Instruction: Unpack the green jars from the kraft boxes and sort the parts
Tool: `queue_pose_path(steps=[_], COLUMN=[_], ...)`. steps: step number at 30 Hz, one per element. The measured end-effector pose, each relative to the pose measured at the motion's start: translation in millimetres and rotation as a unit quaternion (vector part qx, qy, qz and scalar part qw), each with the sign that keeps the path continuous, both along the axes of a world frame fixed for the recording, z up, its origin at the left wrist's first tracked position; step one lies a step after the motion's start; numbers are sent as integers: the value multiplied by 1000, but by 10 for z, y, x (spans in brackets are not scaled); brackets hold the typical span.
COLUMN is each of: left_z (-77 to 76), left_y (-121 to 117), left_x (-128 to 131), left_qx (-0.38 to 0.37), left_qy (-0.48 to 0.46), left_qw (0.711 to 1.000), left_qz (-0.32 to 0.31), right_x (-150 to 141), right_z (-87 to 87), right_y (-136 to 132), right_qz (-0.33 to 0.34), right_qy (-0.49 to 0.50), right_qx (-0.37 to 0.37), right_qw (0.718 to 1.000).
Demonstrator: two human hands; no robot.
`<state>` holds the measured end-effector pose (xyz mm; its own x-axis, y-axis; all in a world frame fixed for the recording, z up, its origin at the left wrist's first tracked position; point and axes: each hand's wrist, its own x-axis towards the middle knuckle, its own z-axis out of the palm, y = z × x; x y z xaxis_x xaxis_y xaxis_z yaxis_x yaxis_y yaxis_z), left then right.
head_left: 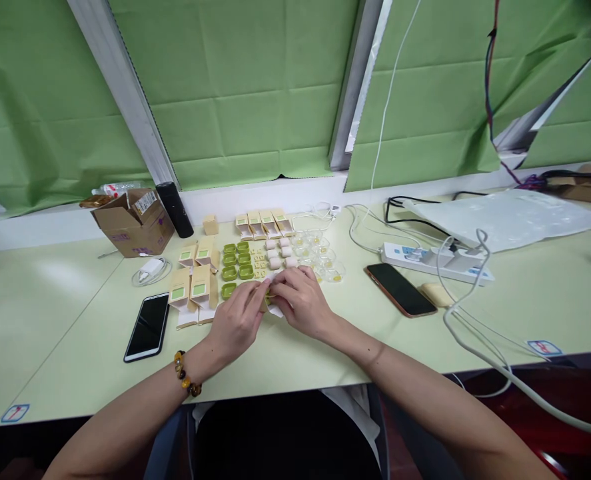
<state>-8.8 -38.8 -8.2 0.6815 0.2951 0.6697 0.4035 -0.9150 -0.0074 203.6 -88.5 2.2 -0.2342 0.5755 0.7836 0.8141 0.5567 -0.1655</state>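
My left hand point(238, 317) and my right hand point(300, 300) meet over the table, fingers closed around a small cardboard box point(275, 310). Its white flap and a bit of tan side show; fingers cover the rest. Just beyond are green square trays point(229, 273) in two columns, small yellowish pieces point(259, 265), pale pink blocks point(275, 263) and clear plastic cups point(334, 272). To the left stand tan boxes with green labels point(200, 288), their white flaps open. More such boxes point(262, 225) line up at the back.
Left of the boxes lie a phone point(146, 327) and a white charger point(151, 268). A brown carton point(134, 227) and black cylinder point(175, 210) stand behind. On the right are another phone point(400, 289), a beige case point(436, 294), a power strip point(435, 262) and loose cables point(480, 353).
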Motion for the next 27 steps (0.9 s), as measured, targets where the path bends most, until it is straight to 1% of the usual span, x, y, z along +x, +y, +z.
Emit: queue_pose_path(steps=[2, 5, 8, 12, 14, 15, 18, 19, 20, 21, 24, 27], left_z=[5, 28, 58, 80, 81, 79, 71, 69, 68, 69, 90, 134], left_y=[20, 52, 79, 133, 175, 198, 258, 274, 288, 302, 337, 354], left_x=[-8, -33, -60, -89, -101, -106, -104, -98, -88, -78, -48, -39], left_qx=[-9, -17, -24, -50, -75, -92, -179, -224, -276, -330, -477, -584], left_qy=[3, -3, -13, -35, -60, -79, -158, -191, -226, -260, -340, -370], left_qw=[1000, 999, 999, 996, 992, 989, 969, 954, 934, 908, 805, 700], left_qz=[15, 33, 44, 66, 77, 78, 63, 49, 28, 2, -93, -176], right_x=[21, 48, 84, 239, 358, 412, 490, 480, 453, 414, 286, 234], right_z=[18, 59, 120, 253, 340, 383, 468, 474, 466, 445, 342, 252], right_y=[-10, -23, -36, -84, -124, -143, -181, -183, -179, -170, -127, -98], right_qz=[34, 63, 66, 113, 129, 136, 127, 118, 107, 97, 65, 36], right_qy=[61, 167, 262, 358, 373, 365, 290, 253, 214, 178, 89, 31], right_qx=[-23, -81, -135, -157, -170, -185, -247, -269, -289, -307, -341, -364], right_qw=[997, 981, 953, 913, 903, 902, 916, 922, 927, 930, 934, 930])
